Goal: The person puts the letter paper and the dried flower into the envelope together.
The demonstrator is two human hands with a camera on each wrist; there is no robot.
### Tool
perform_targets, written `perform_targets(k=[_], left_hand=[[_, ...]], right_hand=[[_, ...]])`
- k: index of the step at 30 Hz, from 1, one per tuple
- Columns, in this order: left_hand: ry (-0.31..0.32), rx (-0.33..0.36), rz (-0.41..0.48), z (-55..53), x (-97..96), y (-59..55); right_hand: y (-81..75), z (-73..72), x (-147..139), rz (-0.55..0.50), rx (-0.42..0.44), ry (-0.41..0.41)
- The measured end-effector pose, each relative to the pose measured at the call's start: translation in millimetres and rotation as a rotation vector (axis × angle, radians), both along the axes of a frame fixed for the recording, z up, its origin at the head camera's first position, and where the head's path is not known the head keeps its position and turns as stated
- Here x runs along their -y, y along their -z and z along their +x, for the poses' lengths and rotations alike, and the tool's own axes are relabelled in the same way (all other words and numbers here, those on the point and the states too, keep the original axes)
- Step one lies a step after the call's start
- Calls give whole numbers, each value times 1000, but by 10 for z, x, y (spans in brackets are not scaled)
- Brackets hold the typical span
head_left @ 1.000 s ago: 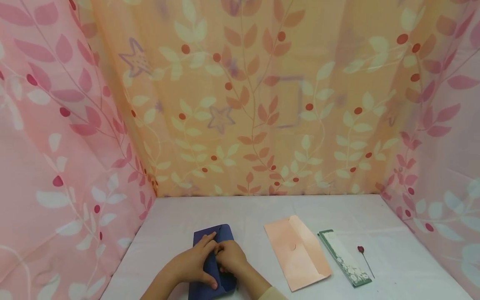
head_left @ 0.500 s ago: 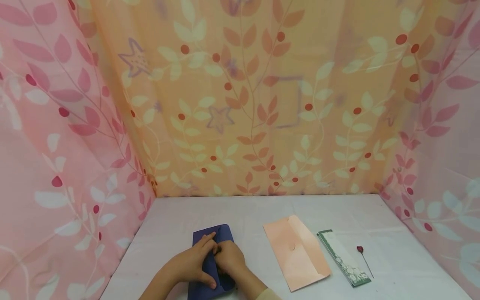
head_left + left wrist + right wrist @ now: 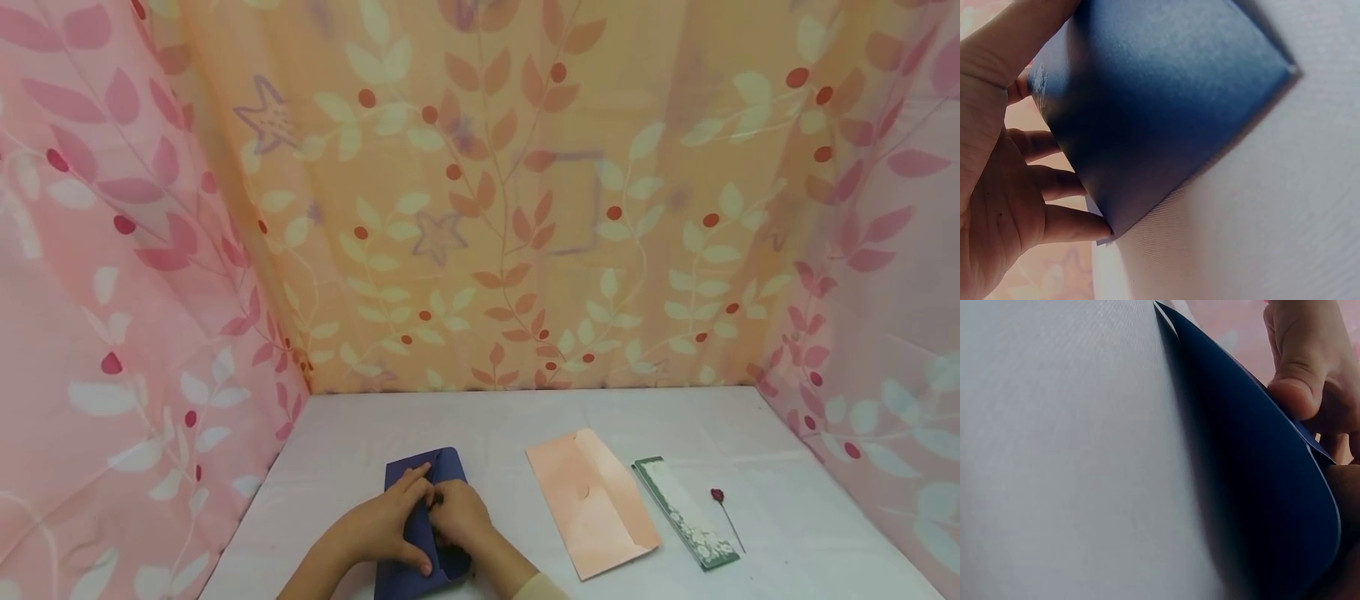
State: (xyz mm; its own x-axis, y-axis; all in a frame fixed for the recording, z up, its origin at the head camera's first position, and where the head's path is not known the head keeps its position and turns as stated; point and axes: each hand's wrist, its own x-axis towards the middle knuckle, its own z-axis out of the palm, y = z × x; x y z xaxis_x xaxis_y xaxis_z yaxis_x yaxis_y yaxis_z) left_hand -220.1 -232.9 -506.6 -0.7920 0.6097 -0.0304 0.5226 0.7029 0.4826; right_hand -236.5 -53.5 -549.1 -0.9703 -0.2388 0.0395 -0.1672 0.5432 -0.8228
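A dark blue envelope (image 3: 416, 575) lies on the white table with its flap side up and its rounded flap (image 3: 1272, 506) to the right. My left hand (image 3: 378, 525) spans the pocket's edge and grips it, thumb near the front end and fingers toward the back. In the left wrist view, its fingertips sit along the edge of the blue paper (image 3: 1166, 100). My right hand (image 3: 460, 515) is curled at the mouth of the envelope, beside the left fingers. Its fingertips are hidden there; I cannot tell what they pinch.
To the right lies a peach envelope (image 3: 581, 492) with its flap open. Beyond it are a narrow green-edged card with white flowers (image 3: 686, 517) and a small red rose on a thin stem (image 3: 717, 495). Patterned curtains (image 3: 495, 208) stand around the table's back and sides.
Both hands stay at the blue envelope in nearly the same pose, with a slight shift of the right hand. The whole head view drifts slightly.
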Motion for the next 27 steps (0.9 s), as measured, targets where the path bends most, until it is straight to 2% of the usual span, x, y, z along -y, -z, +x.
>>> perform_targets(k=[4,9,12,15,18,27], left_hand=[[-3,6,-23,8,14,5],[-1,-3,-39,0,12,29],[2,-12,-44,-1,5,34],[8,-16,-40,3,-1,30],[8,-20,-40,3,-6,28],[11,-67,-43,-14,-25,66]], right_hand=[[-16,11,-41,-99,38,-56],[-71,49,-142,-240,130,-146],[-109,68,-208,-277,156,-189],[-135,90,-267,-260,145,-200],[-180,121,-322,-214,123,-176],[-352,190,-555,-66,10,-123]])
